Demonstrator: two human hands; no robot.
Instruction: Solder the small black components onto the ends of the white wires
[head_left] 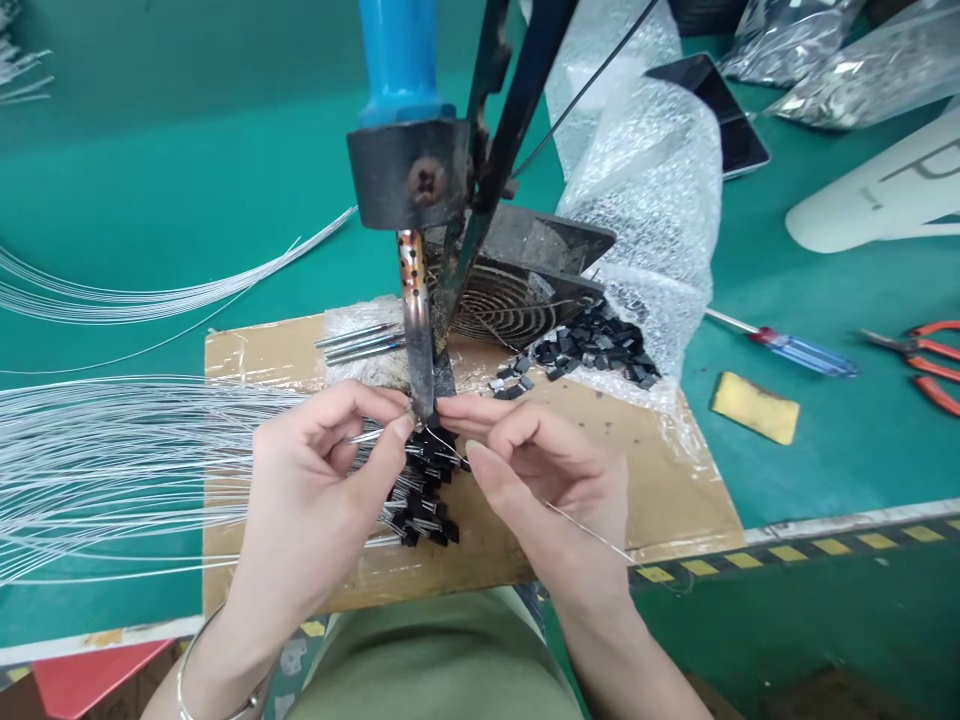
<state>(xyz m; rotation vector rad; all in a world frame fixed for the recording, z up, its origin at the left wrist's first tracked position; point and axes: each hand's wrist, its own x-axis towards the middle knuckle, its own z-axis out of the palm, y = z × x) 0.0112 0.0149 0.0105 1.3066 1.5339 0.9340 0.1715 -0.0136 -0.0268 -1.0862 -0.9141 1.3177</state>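
Note:
My left hand (322,490) is closed, with thumb and index finger pinching the end of a white wire (366,437) beside the soldering iron's tip (421,370). My right hand (555,480) is closed on a thin solder wire (589,530), which runs from under the thumb up to the tip. The right index fingertip lies close to a small black part at the tip; whether it grips that part I cannot tell. Below both hands, several black connectors (431,500) sit on the ends of a bundle of white wires (135,440).
A black stand (517,100) holds the blue-handled iron upright over a cardboard sheet (645,480). Behind it are a round-grilled fan (510,305) and loose black pieces (596,345) on bubble wrap (645,190). Rightward lie a screwdriver (806,352), yellow sponge (756,407) and orange-handled pliers (930,350).

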